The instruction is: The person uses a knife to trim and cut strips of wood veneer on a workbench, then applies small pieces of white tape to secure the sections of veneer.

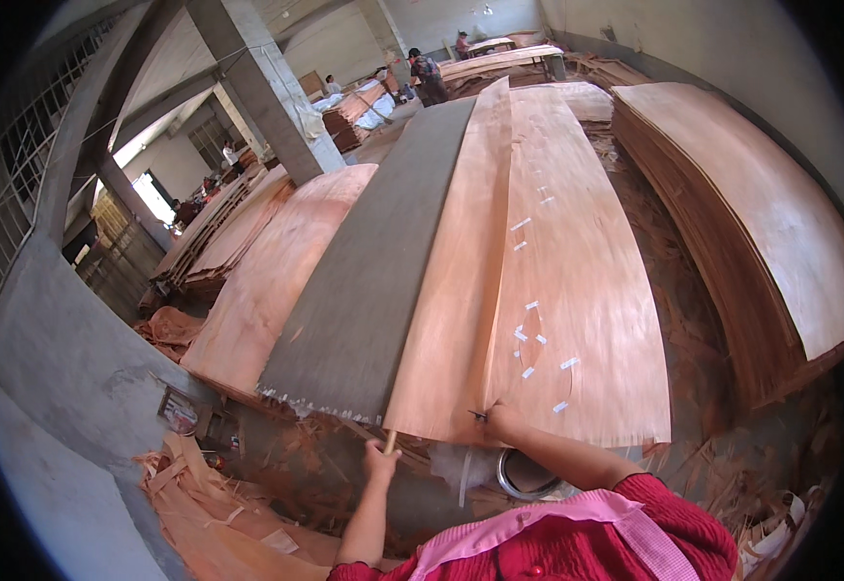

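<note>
A large sheet of reddish wood veneer (582,290) lies on the long table, with short white tape strips stuck on it. Along its left side runs a narrower veneer strip (451,320), its edge raised where the two meet. My left hand (380,462) is closed round a pale wooden stick (391,443) at the near left corner of that strip. At the near end of the seam, my right hand (505,422) grips a small dark, thin tool (478,414); its exact kind is too small to tell. The hand rests close against the veneer.
A grey tabletop (378,232) shows left of the veneer. Tall veneer stacks stand right (732,242) and left (286,261). Below the near edge sits a round metal-rimmed bucket (528,474). Veneer scraps (218,504) litter the floor. Other people (429,77) stand far back, near a concrete pillar (267,92).
</note>
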Tool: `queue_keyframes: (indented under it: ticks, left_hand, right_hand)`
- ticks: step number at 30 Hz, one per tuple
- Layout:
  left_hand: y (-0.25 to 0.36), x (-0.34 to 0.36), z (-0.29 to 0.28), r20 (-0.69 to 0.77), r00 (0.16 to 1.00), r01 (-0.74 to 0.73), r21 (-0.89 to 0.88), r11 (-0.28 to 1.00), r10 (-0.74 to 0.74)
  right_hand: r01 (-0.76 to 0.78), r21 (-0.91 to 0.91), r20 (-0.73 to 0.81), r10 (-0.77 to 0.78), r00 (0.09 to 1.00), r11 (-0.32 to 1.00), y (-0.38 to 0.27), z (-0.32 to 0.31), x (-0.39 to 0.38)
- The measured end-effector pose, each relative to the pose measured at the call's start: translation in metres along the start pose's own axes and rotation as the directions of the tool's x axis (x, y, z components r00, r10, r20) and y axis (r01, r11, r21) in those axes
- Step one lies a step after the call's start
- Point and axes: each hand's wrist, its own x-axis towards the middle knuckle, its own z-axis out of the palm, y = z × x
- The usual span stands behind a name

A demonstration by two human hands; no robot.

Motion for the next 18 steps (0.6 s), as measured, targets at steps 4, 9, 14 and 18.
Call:
queue_keyframes:
  ticks: [4, 9, 14, 18]
  left_hand:
    - [0.044, 0.010, -0.082, 0.352, 0.931, 0.036, -0.344, 0.938, 0.093]
    - [0.157, -0.065, -0.117, 0.467, 0.784, -0.207, -0.427, 0.880, 0.410]
    - [0.222, -0.135, -0.067, 0.302, 0.576, -0.794, -0.015, 0.608, 0.760]
    - [0.284, -0.105, -0.032, -0.214, 0.725, -0.621, -0.614, 0.488, 0.655]
  right_hand:
    - [-0.097, 0.165, 0.238, 0.055, 0.970, 0.982, -0.025, -0.034, -0.017]
    - [-0.478, 0.816, 0.487, 0.059, 0.872, 0.325, -0.084, -0.089, -0.025]
    - [-0.481, 0.860, 0.505, 0.146, 0.851, -0.171, -0.111, -0.128, -0.033]
    - [-0.329, 0.933, 0.212, 0.517, 0.829, 0.145, -0.073, -0.189, -0.070]
